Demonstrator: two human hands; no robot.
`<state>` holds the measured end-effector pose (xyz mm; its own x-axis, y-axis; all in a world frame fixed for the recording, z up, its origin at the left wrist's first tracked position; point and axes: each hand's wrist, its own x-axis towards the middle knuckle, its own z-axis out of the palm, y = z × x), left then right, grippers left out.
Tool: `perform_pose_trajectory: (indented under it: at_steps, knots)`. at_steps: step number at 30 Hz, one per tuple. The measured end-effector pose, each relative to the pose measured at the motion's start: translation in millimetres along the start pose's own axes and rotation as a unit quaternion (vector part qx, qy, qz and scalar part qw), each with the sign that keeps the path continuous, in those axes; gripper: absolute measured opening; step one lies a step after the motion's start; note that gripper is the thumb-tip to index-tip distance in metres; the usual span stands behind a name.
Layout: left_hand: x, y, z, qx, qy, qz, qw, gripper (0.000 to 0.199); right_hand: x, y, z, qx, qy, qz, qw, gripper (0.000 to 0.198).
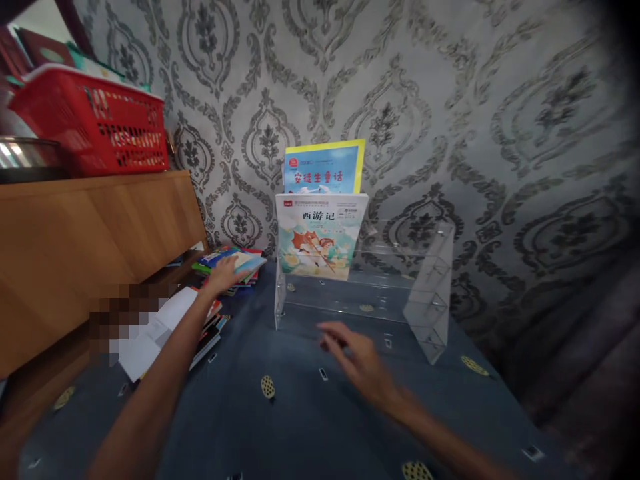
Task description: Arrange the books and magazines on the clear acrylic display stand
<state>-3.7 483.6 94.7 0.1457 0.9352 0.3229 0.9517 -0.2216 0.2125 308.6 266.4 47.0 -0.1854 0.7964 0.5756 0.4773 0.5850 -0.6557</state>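
Observation:
My left hand (223,275) reaches to a pile of books at the left and rests on the light-blue top book (250,262), its fingers spread over the cover. My right hand (357,360) hovers over the dark cloth, loosely curled with fingers apart and holding nothing. Just beyond it stands a clear acrylic book rack (431,300) with tiers. Two books lean upright in the rack's left part: a white-bordered picture-cover book (320,237) in front, and a blue book with a yellow edge (325,167) higher behind it.
Nearer me on the left lies a second pile of books (213,333), beside an open white-paged book (150,333). A wooden cabinet (90,233) borders the left side, with a red plastic basket (95,120) and a metal bowl (30,157) on top. Patterned wallpaper (475,167) rises behind.

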Motion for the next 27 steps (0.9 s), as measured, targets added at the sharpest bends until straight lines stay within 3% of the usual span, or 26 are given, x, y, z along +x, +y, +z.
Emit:
perform_pose_trajectory:
  at_steps: [3,8,16,23,27]
  knots:
    - [-9.0,5.6,21.4,0.055,-0.080,0.001,0.995,0.076,-21.8,4.2,35.1,0.015,-0.080,0.030,0.996,0.030]
    - [-16.1,5.8,28.3,0.121,-0.095,0.019,0.988,0.059,-43.9,12.1,63.5,0.043,-0.129,0.097,0.986,0.035]
    - [-19.3,-3.3,17.7,0.172,-0.081,0.081,0.978,0.049,-46.0,15.4,64.8,0.076,-0.135,0.143,0.978,0.048]
    - [-17.9,-12.8,2.5,0.166,-0.090,0.139,0.972,0.036,-44.1,10.3,62.2,0.098,-0.133,0.145,0.976,0.049]
    - [-28.9,-12.8,-6.9,0.149,-0.098,0.147,0.973,0.037,-42.8,10.2,62.6,0.112,-0.130,0.134,0.976,0.050]
